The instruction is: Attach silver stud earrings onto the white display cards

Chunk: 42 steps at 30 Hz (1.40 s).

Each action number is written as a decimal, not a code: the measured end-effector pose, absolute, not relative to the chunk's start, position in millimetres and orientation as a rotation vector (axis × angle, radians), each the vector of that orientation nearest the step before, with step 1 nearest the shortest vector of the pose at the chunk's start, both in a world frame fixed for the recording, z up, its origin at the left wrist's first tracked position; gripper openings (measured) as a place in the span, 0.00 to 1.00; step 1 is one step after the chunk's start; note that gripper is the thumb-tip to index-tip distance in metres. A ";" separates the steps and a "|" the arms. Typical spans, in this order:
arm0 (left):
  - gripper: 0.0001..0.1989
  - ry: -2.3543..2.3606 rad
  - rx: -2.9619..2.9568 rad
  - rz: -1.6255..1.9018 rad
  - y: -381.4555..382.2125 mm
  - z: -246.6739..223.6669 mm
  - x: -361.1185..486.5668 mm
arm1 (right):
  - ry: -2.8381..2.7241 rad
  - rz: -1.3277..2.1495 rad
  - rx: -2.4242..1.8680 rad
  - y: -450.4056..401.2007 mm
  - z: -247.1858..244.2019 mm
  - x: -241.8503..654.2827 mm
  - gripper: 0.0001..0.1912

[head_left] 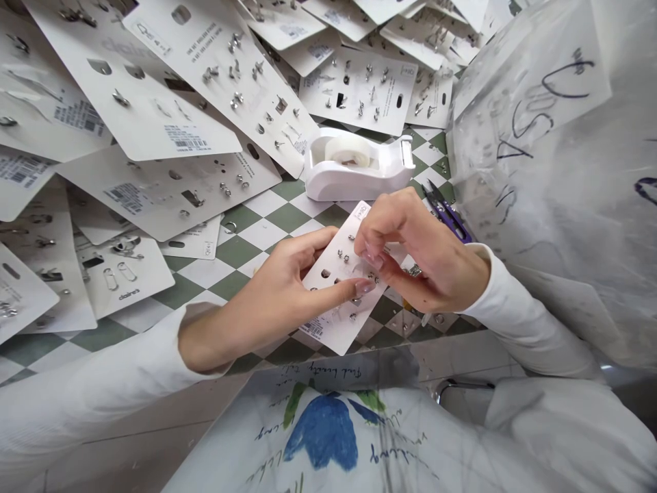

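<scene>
My left hand (302, 274) grips a white earring card (339, 325) over the near edge of the table, its thumb lying across the card's back. Small metal earring backs and posts stick out of this side, and a barcode label is near its lower corner. Above the card's right edge, my right hand (410, 250) is closed in a pinch, thumb and index finger together at the card's surface. Whatever sits between those fingertips is too small to make out. A white tape dispenser (359, 179) with a clear roll stands just beyond the hands.
Many earring cards (169, 123) lie heaped at the left and back. Purple thread snips (446, 212) rest right of my right hand. A plastic bag (544, 171) with handwriting stands at the right. Loose metal pieces lie on the green-and-white checked tabletop (205, 270).
</scene>
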State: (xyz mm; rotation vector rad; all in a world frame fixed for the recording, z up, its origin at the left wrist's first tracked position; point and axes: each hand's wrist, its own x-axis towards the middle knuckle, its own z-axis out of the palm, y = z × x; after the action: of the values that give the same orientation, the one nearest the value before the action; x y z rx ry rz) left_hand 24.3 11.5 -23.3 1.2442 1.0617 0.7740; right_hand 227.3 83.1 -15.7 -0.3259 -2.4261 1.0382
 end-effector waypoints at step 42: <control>0.08 1.105 1.048 0.820 11.5 -17.1 24.9 | -2.467 0.934 -0.338 77.5 -10.4 227.3 0.15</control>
State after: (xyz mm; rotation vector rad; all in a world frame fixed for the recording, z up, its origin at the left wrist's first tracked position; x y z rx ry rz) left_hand 24.9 11.5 -17.1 1.0481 1.1052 0.8197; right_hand 227.3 77.5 -10.4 -0.3377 -2.4669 0.9339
